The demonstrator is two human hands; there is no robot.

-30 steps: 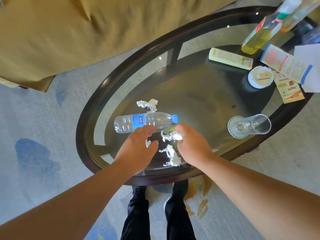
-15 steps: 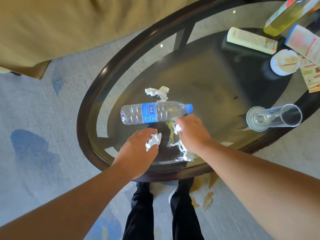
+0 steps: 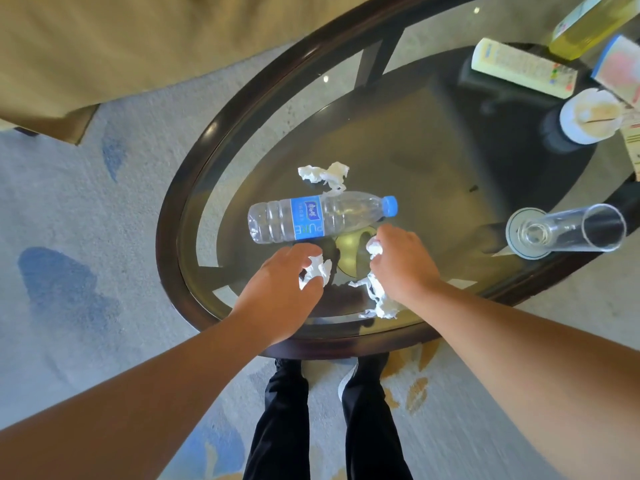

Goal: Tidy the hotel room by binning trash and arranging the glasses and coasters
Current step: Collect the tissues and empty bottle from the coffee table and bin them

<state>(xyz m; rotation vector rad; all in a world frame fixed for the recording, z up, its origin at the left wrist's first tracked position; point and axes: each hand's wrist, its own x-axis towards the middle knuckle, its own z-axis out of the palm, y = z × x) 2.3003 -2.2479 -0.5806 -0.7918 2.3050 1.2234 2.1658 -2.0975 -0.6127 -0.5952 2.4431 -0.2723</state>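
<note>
1. Glass-top oval table (image 3: 168, 237), dark wood rim. All the paper trash sits at the near end, so it can be worked from here without leaning.
2. Water bottle (image 3: 311, 218) lies on its side just beyond both hands, cap on. It likely rolls if nudged. Take it after the paper, gripped round the middle.
3. Tumbler (image 3: 571, 228) lies tipped over near the right rim, its base at a coaster (image 3: 512, 233). Keep the right forearm off it.
4. Left hand (image 3: 277, 299): fingers curled, pinching a crumpled tissue (image 3: 317, 270) against the thumb. Ball it into the palm to free the fingertips.
5. Right hand (image 3: 403, 261): fingers curled round a small tissue wad (image 3: 374, 249). Same advice.
6. Two scraps are loose. The near strip (image 3: 379, 303) lies beside the right wrist, close to the rim. The far scrap (image 3: 325, 176) lies against the bottle's far side. Sweep up the near strip first, then reach over the bottle without bumping it.
</note>
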